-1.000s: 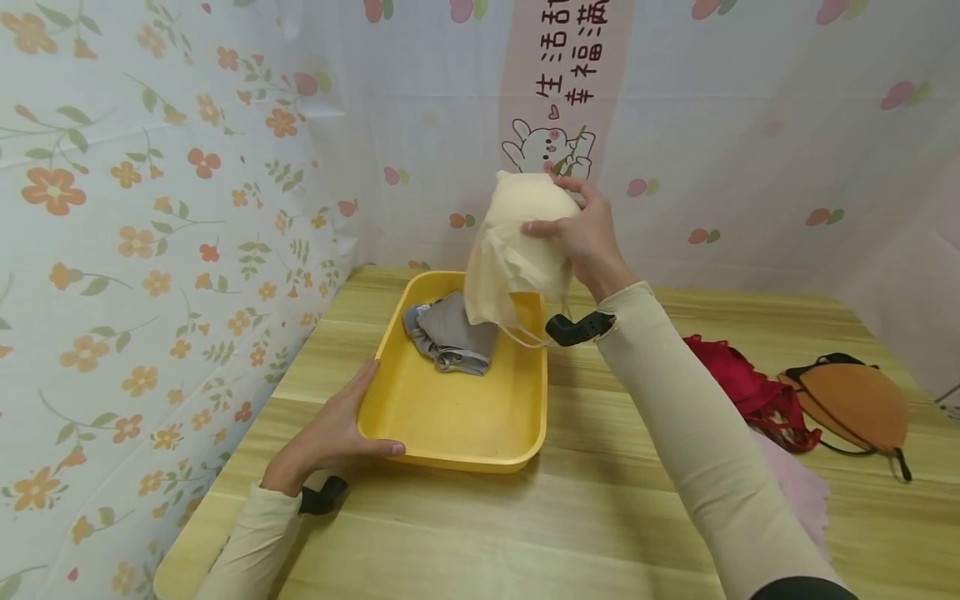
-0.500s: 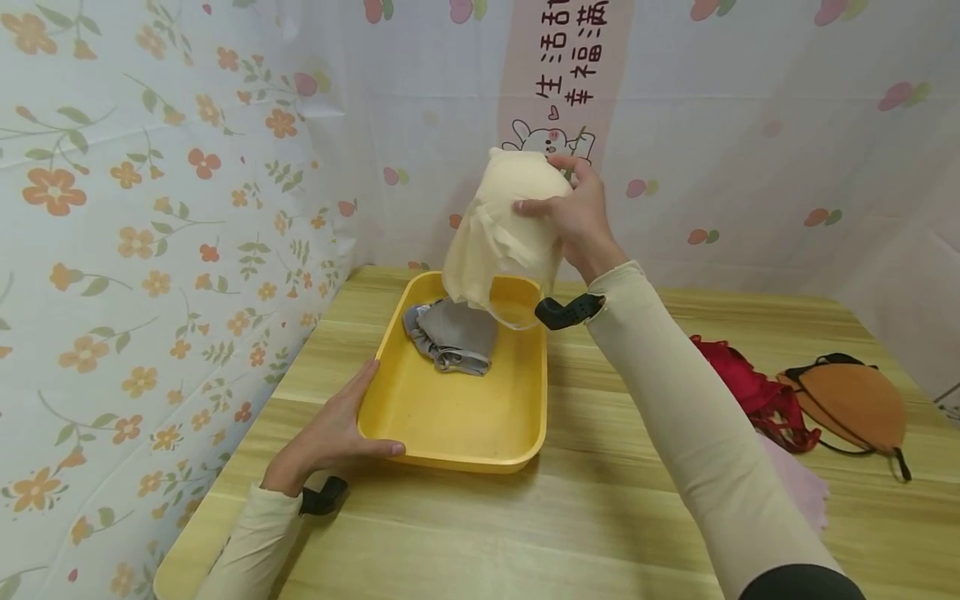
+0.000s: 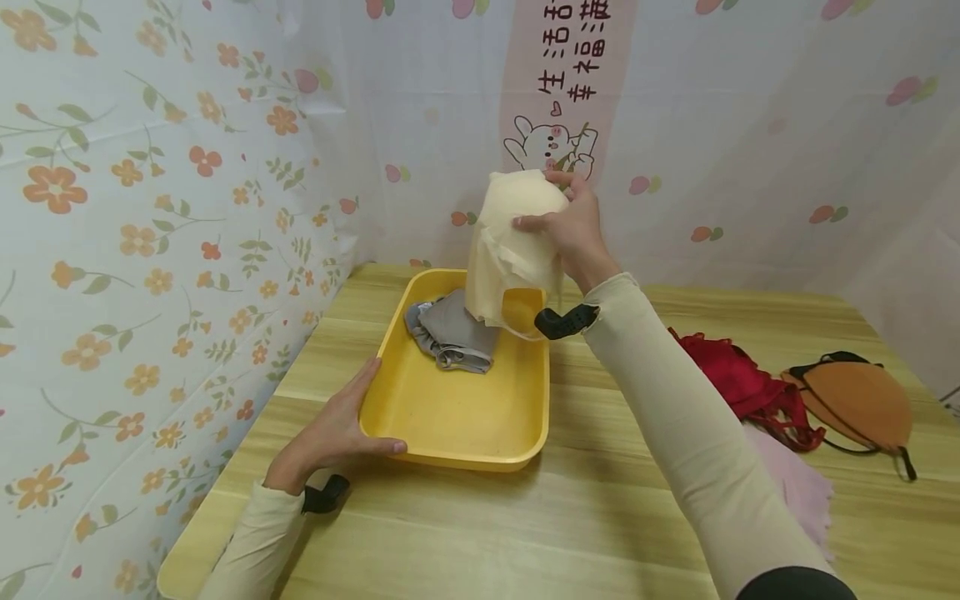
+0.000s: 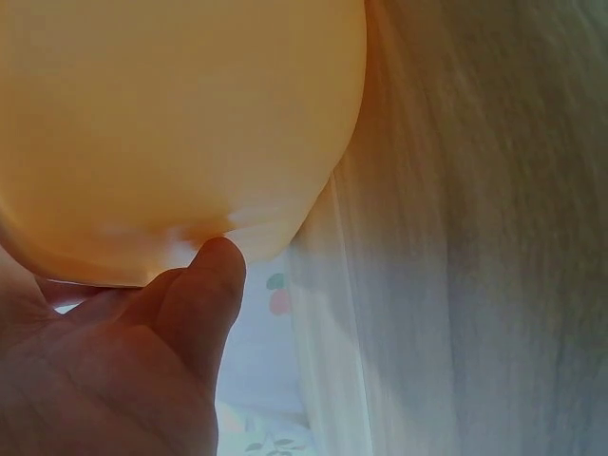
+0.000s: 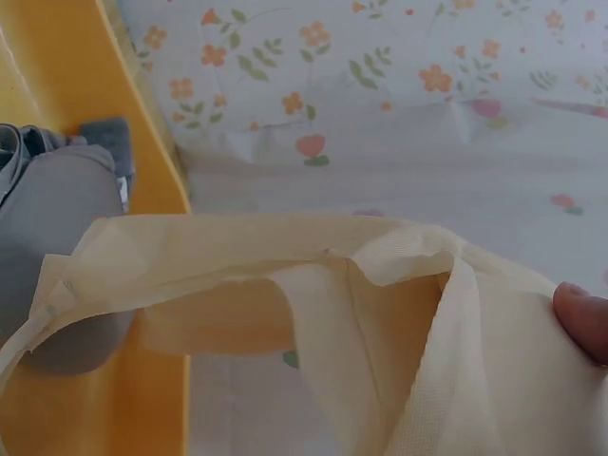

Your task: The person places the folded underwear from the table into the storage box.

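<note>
My right hand [image 3: 581, 229] pinches a cream bra [image 3: 517, 204] by its upper cup edge, thumb in front and fingers behind. The bra hangs over the far right of a yellow plastic tray [image 3: 450, 421], its thin strap loop dangling lowest. In the right wrist view, the loose cream fabric [image 5: 313, 247] spreads out beside the tray. My left hand [image 3: 337, 433] holds the tray's near left corner, thumb along the near wall and fingers along the left side. Inside the tray at the far left lies a folded grey garment [image 3: 457, 329], partly overlapped by the hanging bra.
On the table's right side lie a red lace-edged garment [image 3: 720, 379], an orange bra [image 3: 862, 404] with black straps, and a pink cloth [image 3: 795, 483] partly behind my right sleeve. Printed curtains [image 3: 420, 125] stand at the left and back of the wooden table [image 3: 480, 533].
My right hand lifts the cream bra up and left, then brings it back down a little. My left hand and the tray stay put.
</note>
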Demonstrator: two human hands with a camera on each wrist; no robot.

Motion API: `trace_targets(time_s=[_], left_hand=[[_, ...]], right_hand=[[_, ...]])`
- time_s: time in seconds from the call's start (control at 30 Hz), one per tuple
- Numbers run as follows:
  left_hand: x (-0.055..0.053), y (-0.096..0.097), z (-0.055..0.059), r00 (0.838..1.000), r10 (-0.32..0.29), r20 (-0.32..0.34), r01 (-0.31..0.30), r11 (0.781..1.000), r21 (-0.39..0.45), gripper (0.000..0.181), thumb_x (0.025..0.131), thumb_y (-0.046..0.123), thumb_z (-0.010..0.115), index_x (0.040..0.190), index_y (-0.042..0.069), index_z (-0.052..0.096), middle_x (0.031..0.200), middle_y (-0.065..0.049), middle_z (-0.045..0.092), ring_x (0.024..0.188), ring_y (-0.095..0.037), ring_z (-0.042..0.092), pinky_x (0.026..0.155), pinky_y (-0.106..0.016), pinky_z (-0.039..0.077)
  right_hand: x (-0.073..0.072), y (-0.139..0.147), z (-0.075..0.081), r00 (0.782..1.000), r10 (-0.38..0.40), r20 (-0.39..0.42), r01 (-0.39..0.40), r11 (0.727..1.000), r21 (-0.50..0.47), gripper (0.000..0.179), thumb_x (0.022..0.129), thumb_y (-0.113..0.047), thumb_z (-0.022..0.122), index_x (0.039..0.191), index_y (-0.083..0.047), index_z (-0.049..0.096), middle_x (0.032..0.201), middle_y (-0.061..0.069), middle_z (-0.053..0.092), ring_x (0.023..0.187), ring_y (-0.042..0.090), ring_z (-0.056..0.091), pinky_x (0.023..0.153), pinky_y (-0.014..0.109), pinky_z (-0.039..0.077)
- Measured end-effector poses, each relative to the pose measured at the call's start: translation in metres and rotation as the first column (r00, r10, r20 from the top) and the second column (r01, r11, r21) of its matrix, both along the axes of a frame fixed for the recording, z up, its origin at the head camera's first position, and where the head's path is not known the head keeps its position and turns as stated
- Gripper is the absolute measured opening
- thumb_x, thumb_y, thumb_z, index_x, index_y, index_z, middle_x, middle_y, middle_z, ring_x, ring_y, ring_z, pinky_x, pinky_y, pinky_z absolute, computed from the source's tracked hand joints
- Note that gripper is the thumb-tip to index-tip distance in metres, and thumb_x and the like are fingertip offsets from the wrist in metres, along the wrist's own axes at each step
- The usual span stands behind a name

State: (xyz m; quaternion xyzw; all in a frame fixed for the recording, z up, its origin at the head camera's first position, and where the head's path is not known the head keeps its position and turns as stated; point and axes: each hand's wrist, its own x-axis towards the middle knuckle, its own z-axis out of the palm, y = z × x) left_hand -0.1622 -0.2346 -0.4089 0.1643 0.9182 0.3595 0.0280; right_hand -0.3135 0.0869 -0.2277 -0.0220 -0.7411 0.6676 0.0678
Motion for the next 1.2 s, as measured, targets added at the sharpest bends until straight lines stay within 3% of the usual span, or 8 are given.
trace_targets(time_s=[0.8, 1.2], left_hand=[[0.000, 0.000, 0.001, 1.000, 0.012, 0.013, -0.012, 1.000, 0.008, 0.133, 0.064, 0.046, 0.091, 0.160, -0.002, 0.012, 0.167, -0.024, 0.016, 0.151, -0.047, 0.026, 0.119, -0.064, 0.028], [0.001, 0.000, 0.001, 1.000, 0.003, 0.003, -0.003, 1.000, 0.011, 0.133, 0.064, 0.046, 0.091, 0.160, -0.002, 0.011, 0.167, -0.026, 0.014, 0.152, -0.047, 0.024, 0.120, -0.064, 0.028]], right_hand=[[-0.002, -0.047, -0.068, 0.998, 0.029, 0.064, -0.033, 0.997, 0.064, 0.074, 0.074, -0.001, 0.086, 0.136, -0.014, 0.049, 0.144, 0.013, 0.047, 0.127, 0.032, 0.053, 0.102, 0.047, 0.054], [-0.005, -0.066, -0.118, 0.986, 0.070, 0.150, -0.093, 0.984, 0.152, 0.071, 0.077, -0.009, 0.086, 0.136, -0.009, 0.048, 0.143, 0.017, 0.048, 0.123, 0.034, 0.055, 0.099, 0.046, 0.055]])
